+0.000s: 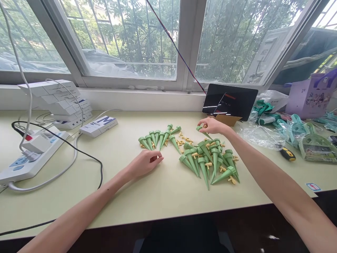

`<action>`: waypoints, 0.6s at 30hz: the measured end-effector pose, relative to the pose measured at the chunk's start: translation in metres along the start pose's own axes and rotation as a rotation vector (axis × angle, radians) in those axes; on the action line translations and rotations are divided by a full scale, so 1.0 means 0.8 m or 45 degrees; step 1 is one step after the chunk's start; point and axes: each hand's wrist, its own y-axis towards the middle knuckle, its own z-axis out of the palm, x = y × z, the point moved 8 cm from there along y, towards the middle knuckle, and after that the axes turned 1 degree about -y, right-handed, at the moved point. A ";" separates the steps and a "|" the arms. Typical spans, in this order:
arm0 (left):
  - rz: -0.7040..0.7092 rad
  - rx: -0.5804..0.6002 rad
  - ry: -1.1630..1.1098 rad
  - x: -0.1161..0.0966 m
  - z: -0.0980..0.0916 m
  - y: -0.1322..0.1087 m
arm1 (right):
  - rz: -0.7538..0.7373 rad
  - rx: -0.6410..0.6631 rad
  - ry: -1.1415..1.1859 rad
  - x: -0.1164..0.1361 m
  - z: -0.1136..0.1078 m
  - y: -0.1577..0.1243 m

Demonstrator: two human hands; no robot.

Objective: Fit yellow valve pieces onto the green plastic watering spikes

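My right hand pinches a green plant watering spike above the far side of a heap. That heap of green watering spikes, with yellow valves among them, lies in front of me on the table. My left hand rests on the tabletop with its fingers curled and the thumb close to the fingertips; nothing shows in it. Just beyond it, several more spikes lie side by side in a row. Loose small yellow valves are scattered between the row and the heap.
A tablet leans near the window behind a small cardboard box. On the left are stacked white boxes, a single box and a power strip with cables. A screwdriver and plastic-wrapped items lie right.
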 end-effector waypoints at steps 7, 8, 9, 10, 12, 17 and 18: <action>0.009 0.002 -0.011 0.003 0.001 0.001 | -0.027 0.039 -0.148 0.003 0.008 0.006; 0.008 0.000 -0.019 0.003 0.001 0.001 | -0.030 0.056 -0.168 0.004 0.008 0.007; 0.006 -0.001 -0.030 0.003 0.001 0.001 | -0.032 0.071 -0.190 0.006 0.009 0.008; 0.003 -0.001 -0.041 0.002 0.001 0.001 | -0.037 0.084 -0.214 0.007 0.009 0.008; -0.003 0.005 -0.043 0.001 0.001 0.001 | -0.048 0.114 -0.258 0.010 0.012 0.008; -0.009 0.042 0.039 0.000 0.003 0.000 | -0.109 0.202 -0.285 0.019 0.026 0.005; -0.008 0.045 0.046 0.000 0.003 0.000 | -0.117 0.212 -0.285 0.019 0.028 0.004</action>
